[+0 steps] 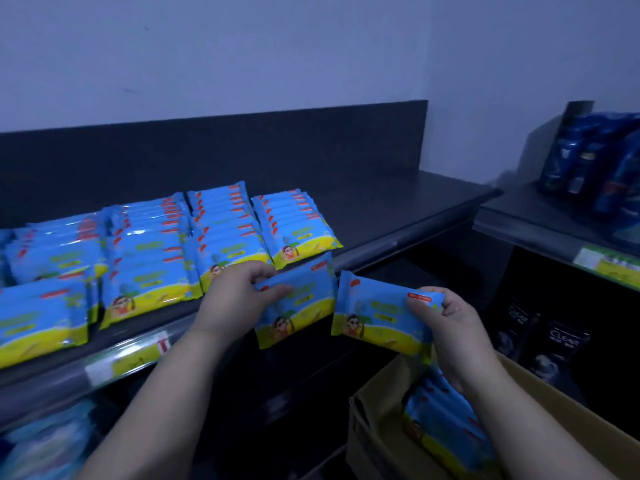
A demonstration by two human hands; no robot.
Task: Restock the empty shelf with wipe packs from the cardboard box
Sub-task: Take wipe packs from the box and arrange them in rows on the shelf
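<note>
Head view, shelf (398,216): dark, with rows of blue-and-yellow wipe packs (149,258) lying across its left part.
Left hand (235,299): fingers curled over the top edge of a first pack (304,306), held upright at the shelf's front lip, just below the rightmost row.
Right hand (450,323): thumb and fingers pinch a second pack (377,317) by its right end, just beside the first, above the box.
Cardboard box (374,410): lower right, open, with boxed packs (443,420) standing inside.
Far right: dark blue bottles (588,161) on a neighbouring shelf.
</note>
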